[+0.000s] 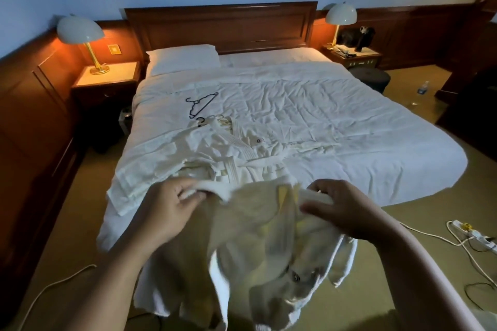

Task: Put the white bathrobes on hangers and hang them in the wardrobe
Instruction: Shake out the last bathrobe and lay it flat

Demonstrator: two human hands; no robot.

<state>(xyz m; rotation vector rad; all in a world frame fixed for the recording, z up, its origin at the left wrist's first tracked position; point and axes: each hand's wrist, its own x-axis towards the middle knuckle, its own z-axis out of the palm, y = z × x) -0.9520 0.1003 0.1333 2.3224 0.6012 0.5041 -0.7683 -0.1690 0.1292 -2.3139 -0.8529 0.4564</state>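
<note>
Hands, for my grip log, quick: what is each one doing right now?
Left hand: closed, gripping the white bathrobe.
Right hand: closed, gripping the same bathrobe.

The robe [258,236] is thick, soft white cloth, matt and slightly nubby; the duvet [309,115] is thinner cloth, creased all over. Headboard [220,27] is dark polished wood with a sheen, and the lamp [79,31] stem gleams like brass under a smooth matt shade.

The bathrobe [255,223] hangs between my left hand [166,209] and right hand [347,209], before the bed [336,115]. Behind it, a 2nd bathrobe [215,148] lies on the bed, with a hanger [200,103] beyond, toward the pillow [184,58].
</note>
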